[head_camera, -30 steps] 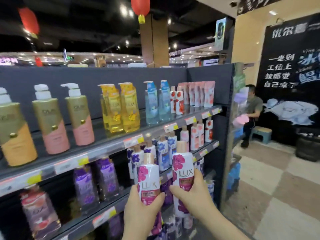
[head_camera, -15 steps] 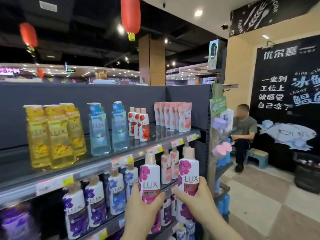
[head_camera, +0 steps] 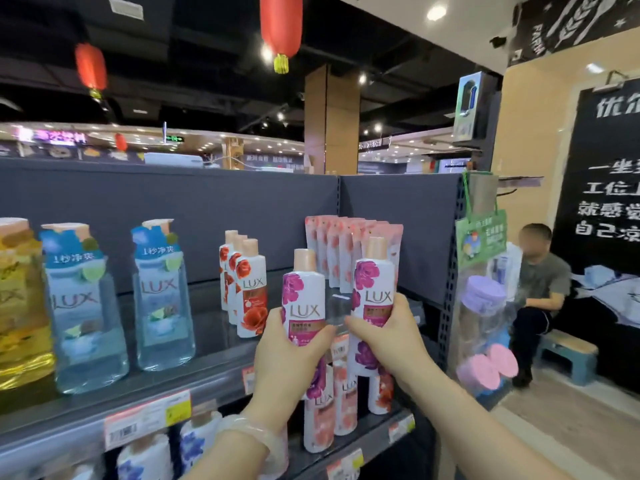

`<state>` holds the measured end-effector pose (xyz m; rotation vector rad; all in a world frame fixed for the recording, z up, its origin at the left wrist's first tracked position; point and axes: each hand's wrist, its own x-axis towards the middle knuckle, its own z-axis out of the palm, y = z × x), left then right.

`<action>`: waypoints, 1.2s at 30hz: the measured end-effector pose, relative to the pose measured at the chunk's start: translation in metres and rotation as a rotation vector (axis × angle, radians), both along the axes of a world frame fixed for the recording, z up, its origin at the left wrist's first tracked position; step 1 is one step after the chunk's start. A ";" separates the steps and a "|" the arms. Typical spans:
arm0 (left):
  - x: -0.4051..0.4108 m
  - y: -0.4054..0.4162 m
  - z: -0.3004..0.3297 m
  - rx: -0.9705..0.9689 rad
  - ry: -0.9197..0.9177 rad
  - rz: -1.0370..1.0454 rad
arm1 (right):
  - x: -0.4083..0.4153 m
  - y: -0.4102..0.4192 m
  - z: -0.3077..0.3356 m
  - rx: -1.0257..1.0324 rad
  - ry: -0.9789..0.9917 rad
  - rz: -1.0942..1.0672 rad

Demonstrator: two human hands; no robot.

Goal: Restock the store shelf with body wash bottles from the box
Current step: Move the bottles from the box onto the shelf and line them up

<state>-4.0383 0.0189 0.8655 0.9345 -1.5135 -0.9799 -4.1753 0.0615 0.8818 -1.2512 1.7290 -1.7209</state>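
I hold two white LUX body wash bottles with magenta flowers and peach caps, upright in front of the top shelf (head_camera: 214,344). My left hand (head_camera: 289,362) grips the left bottle (head_camera: 304,299) around its lower half. My right hand (head_camera: 388,336) grips the right bottle (head_camera: 375,289), which is slightly higher. Both bottles hover over a bare stretch of shelf between the red-flower bottles (head_camera: 251,289) and the pink refill pouches (head_camera: 343,247). The box is out of view.
Blue LUX bottles (head_camera: 159,296) and yellow ones (head_camera: 20,306) stand further left. The lower shelf holds pink and blue-flower bottles (head_camera: 320,420). Hanging goods (head_camera: 483,323) cover the shelf end at right. A person (head_camera: 540,289) sits on a stool (head_camera: 568,355) beyond it.
Both hands have lifted the two bottles from the level of the lower shelves up to the top shelf and moved rightwards along the rack. The view has followed.
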 end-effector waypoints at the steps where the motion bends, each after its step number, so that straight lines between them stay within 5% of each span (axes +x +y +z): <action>1: -0.007 -0.008 0.000 0.004 -0.003 0.018 | -0.008 -0.013 0.002 -0.004 0.007 0.011; 19: -0.070 -0.100 -0.008 0.045 -0.064 0.412 | -0.066 -0.279 -0.014 0.056 0.078 0.411; 36: -0.093 -0.167 -0.006 -0.021 -0.004 0.445 | -0.067 -0.354 -0.046 0.135 0.116 0.415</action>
